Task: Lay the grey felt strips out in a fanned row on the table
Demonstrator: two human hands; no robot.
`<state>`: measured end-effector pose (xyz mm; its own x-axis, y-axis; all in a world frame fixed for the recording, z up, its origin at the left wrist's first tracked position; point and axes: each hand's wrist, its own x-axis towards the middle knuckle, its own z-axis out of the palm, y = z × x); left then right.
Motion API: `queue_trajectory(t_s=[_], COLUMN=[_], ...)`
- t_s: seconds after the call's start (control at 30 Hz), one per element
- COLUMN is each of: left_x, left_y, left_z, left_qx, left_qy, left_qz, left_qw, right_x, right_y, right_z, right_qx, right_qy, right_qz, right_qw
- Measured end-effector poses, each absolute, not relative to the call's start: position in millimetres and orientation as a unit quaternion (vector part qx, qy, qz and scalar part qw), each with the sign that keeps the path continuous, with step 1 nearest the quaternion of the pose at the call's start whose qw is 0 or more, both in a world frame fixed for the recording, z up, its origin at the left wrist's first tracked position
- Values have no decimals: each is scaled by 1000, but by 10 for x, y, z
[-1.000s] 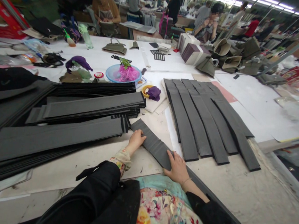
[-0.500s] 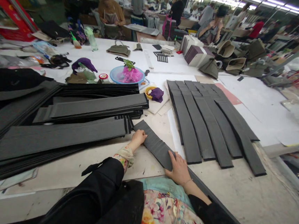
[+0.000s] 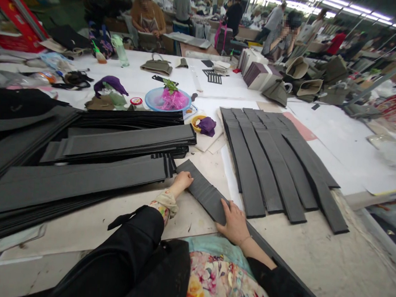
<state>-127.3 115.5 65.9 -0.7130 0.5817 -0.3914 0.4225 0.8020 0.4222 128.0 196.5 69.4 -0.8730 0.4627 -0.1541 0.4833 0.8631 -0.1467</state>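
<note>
A long dark grey strip (image 3: pixel 204 191) lies diagonally on the pale table in front of my body, its surface slightly wrinkled between my hands. My left hand (image 3: pixel 181 182) pinches the strip's left edge near its far end. Flat on the strip, nearer to me, my right hand (image 3: pixel 233 221) rests with its fingers apart; my right forearm covers part of the strip. On the left are stacks of similar grey strips (image 3: pixel 88 176) with black edges. Several more strips (image 3: pixel 272 169) lie overlapping side by side to the right.
Beyond the strips stand a blue bowl (image 3: pixel 153 99) with a pink bundle and a small yellow bowl (image 3: pixel 196 122) with purple cloth. Dark bags (image 3: pixel 156 65), a green bottle (image 3: pixel 120 51) and book-like blocks (image 3: pixel 256 72) sit farther back. People are at tables behind.
The view has shifted very slightly. Both hands keep almost the same places on the strip.
</note>
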Motion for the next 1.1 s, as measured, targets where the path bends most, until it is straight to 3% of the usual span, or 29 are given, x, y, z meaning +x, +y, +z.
queue_trajectory(t_s=[0.6,1.1], left_x=[-1280,-1453], left_y=[1093,1213], left_z=[532,510], left_qx=[247,274], left_qy=[929,899], left_qz=[197,171], left_qw=[196,294], right_x=[1272,1349], right_y=[1966,1979], right_z=[683,641], right_qx=[243,243], right_qy=[964,965], right_qz=[-89,-80], right_qw=[59,58])
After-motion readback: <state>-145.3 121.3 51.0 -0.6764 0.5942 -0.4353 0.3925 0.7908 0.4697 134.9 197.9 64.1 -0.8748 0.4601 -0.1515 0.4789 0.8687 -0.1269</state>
